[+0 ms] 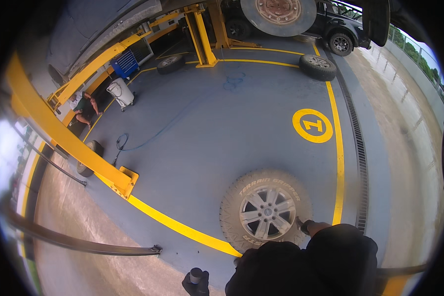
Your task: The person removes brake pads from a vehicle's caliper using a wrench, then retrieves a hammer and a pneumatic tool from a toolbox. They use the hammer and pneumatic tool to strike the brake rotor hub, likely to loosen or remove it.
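A dusty off-road wheel (223, 207) with a silver spoked rim faces up at me, close in front of my body. My right hand (302, 225) is at the wheel's right edge, seemingly gripping the tyre; its fingers are small and partly blurred. A dark band circles that wrist, below a black sleeve. My left hand is hidden behind the dark clothing at the lower middle, near the tyre's lower left edge. At the bottom edge shows a black object with a round grey top (196, 275); I cannot tell what it is.
Yellow lift arms (69, 133) cross the left. Loose wheels lie at the far right (318, 67), far middle (170, 64) and left (91, 158). A blue hose (158, 132) trails across the floor. Another person (84, 106) crouches beside a white drum (120, 93). A brake disc (281, 12) hangs overhead.
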A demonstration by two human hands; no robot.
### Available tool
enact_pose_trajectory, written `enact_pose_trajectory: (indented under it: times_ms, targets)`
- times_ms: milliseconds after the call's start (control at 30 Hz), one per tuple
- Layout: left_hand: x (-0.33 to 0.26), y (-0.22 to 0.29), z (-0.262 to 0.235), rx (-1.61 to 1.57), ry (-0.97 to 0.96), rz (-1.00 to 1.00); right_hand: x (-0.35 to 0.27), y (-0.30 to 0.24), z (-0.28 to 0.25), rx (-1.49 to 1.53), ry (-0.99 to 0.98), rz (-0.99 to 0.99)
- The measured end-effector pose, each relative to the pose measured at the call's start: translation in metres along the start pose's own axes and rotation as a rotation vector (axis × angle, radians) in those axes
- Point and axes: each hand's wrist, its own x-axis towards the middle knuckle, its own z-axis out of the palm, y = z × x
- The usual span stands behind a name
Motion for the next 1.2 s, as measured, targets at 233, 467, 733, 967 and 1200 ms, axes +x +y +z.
enact_pose_trajectory:
  times_ms: [233, 467, 733, 967, 1200]
  targets:
    - [0.210, 0.049, 0.026, 0.168, -0.553, 0.253, -0.172, -0.185, 0.046, 0.147, 0.112, -0.745]
    - [0.364, 0.118, 0.141, 0.398, -1.041, 1.418, -0.314, -0.315, 0.017, 1.024, 0.037, -0.998]
    - [0.349, 0.262, 0.300, -0.244, -1.246, 1.878, -0.429, -0.362, -0.023, 1.612, 0.697, -1.217]
    - [0.298, 0.353, 0.402, -0.545, -1.245, 2.029, -0.475, -0.367, -0.108, 1.587, 1.295, -0.912]
    - [0.260, 0.408, 0.486, -0.799, -1.086, 2.083, -0.454, -0.372, -0.223, 1.660, 1.628, -0.915]
